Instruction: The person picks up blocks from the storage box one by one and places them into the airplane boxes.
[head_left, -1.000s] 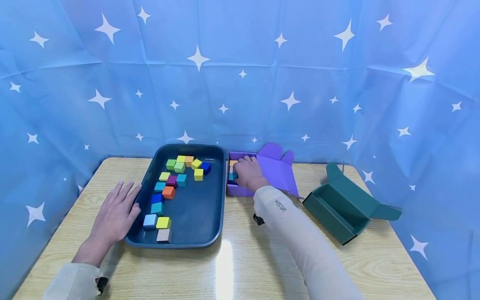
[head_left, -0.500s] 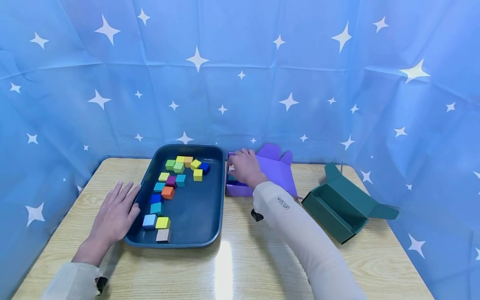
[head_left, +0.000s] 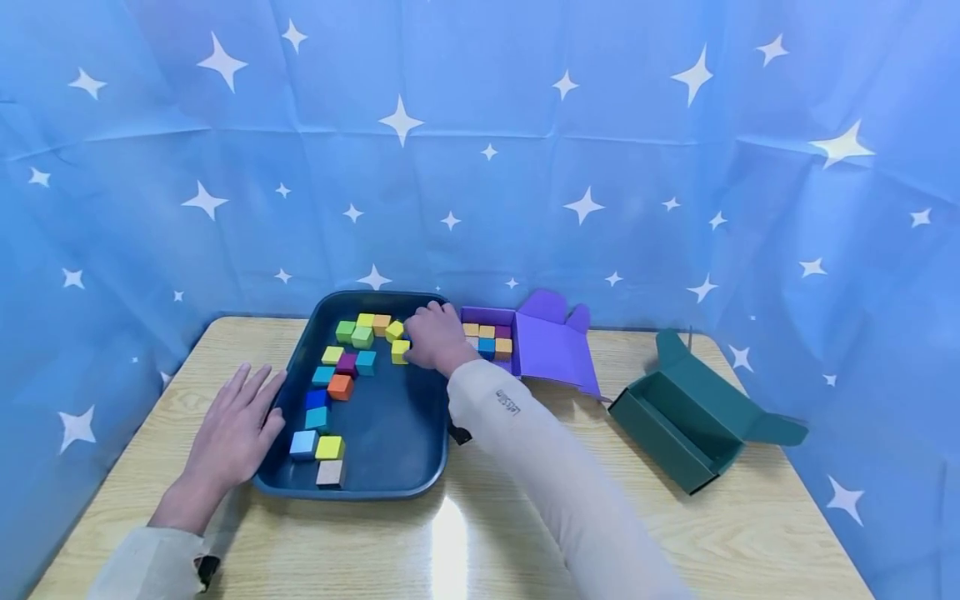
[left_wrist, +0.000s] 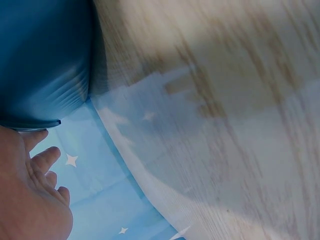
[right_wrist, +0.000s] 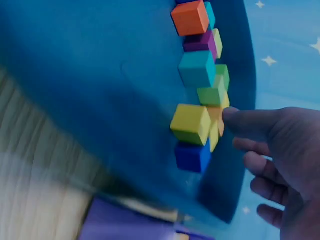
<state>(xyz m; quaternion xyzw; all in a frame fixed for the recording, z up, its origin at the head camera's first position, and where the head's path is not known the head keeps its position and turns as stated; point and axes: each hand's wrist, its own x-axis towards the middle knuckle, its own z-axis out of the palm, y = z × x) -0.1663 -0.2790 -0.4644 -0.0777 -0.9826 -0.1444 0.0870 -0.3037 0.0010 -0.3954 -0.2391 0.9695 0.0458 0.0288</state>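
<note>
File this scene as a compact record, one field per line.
Surface: wooden table
Tray: dark blue, on the table
Cubes in tray: loose; yellow, green, teal, blue, purple, orange, light blue and one pale wood-coloured
Left hand: at the tray's left rim, fingers extended
Right hand: over the tray's far right corner, near a yellow cube; nothing visible in its grasp
Purple box: right of the tray, lid open, more cubes inside
Green box: farther right, lid open
Backdrop: blue with white stars

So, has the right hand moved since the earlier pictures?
Yes: in the head view, the right hand has moved left, from the purple box to the dark blue tray.
</note>
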